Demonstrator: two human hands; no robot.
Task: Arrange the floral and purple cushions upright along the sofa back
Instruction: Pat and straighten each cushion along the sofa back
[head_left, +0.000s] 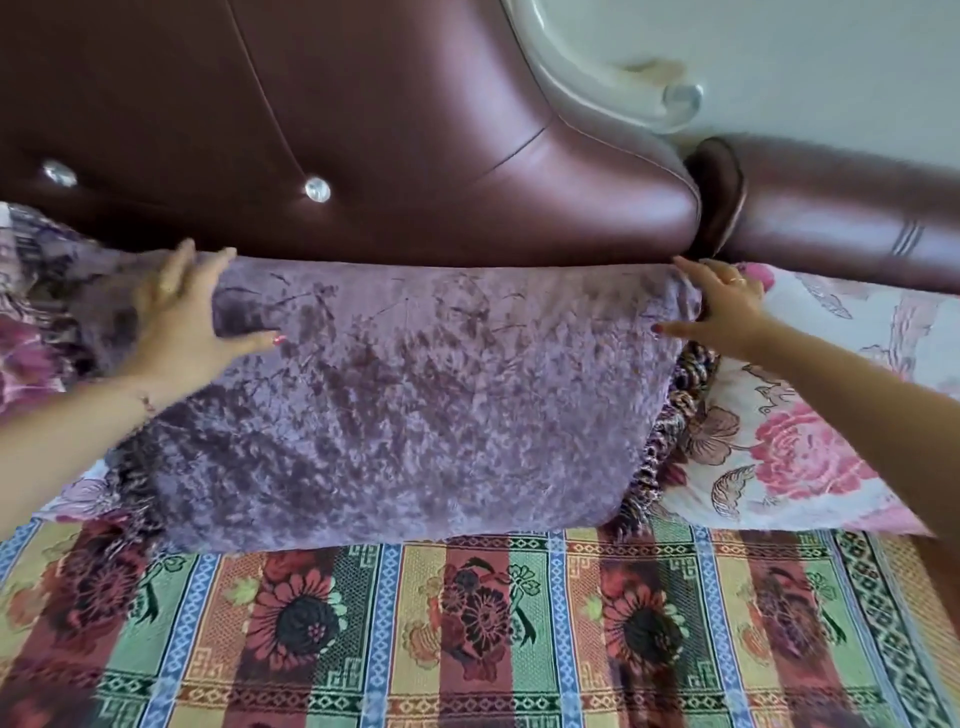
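A large purple velvet cushion (415, 395) with a fringed edge leans upright against the dark red leather sofa back (363, 130). My left hand (187, 317) lies flat on its upper left corner, fingers spread. My right hand (722, 306) holds its upper right corner, thumb on the front and fingers over the top edge. A white cushion with pink roses (810, 415) stands to the right, partly behind the purple one. A purple-patterned floral cushion (36, 312) stands at the left, mostly covered.
A striped woven cover with dark flowers (467, 623) spreads over the seat in front. The sofa's padded arm (841, 208) runs off to the right, with a cream carved frame (597, 78) and a pale wall above.
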